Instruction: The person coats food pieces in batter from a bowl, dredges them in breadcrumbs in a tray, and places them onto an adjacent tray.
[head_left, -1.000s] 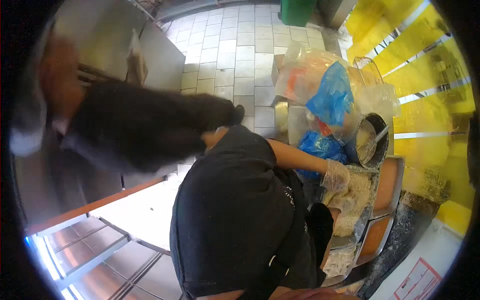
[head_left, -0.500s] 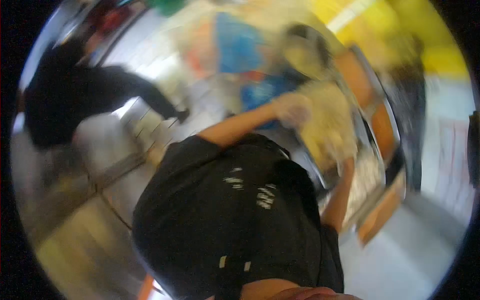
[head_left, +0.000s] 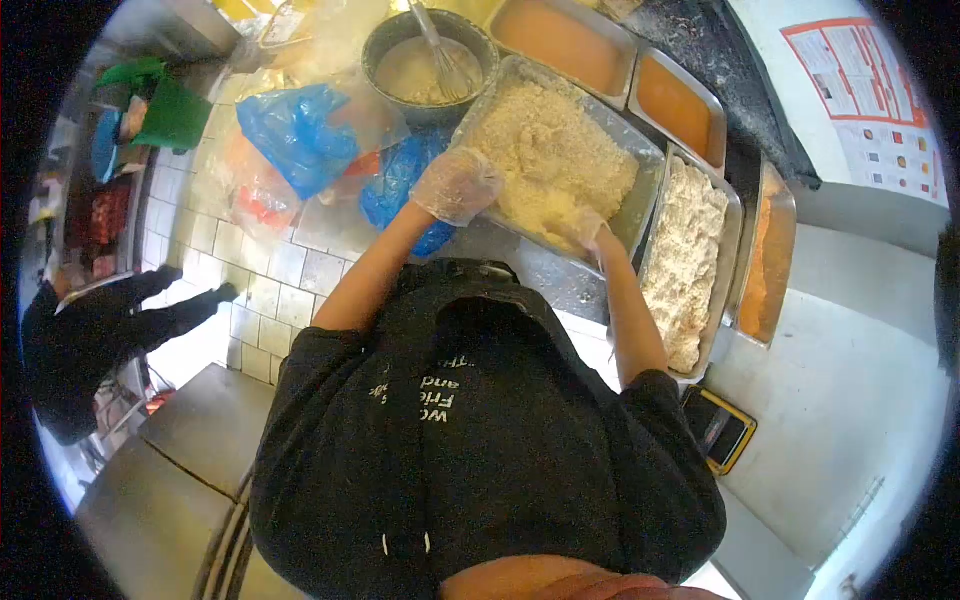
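Observation:
A metal tray (head_left: 640, 190) holds pale yellow crumbs (head_left: 570, 150) with lumpy pieces among them. My left hand (head_left: 458, 187), in a loose clear plastic glove, is at the tray's left edge; the crinkled glove obscures its fingers. At the near side of the same tray, my right hand (head_left: 590, 232) is gloved too and reaches into the crumbs, its fingers mostly hidden. Just right of it, a narrower tray (head_left: 735, 215) holds pale, flour-coated pieces (head_left: 685, 260). A dark bowl (head_left: 375, 85) of batter with a whisk (head_left: 445, 60) stands behind my left hand.
Orange-brown contents fill trays (head_left: 632, 65) along the back and right. Blue plastic bags (head_left: 300, 135) and clear bags lie left of the bowl. A yellow-edged black device (head_left: 720, 430) is near the right tray. Another person (head_left: 100, 330) in dark clothes is at far left, near a green bin (head_left: 175, 115).
The view has turned and steadied, so the trays now show at the upper centre and right. Both hands remain at the crumb tray. The other person appears farther off at the left.

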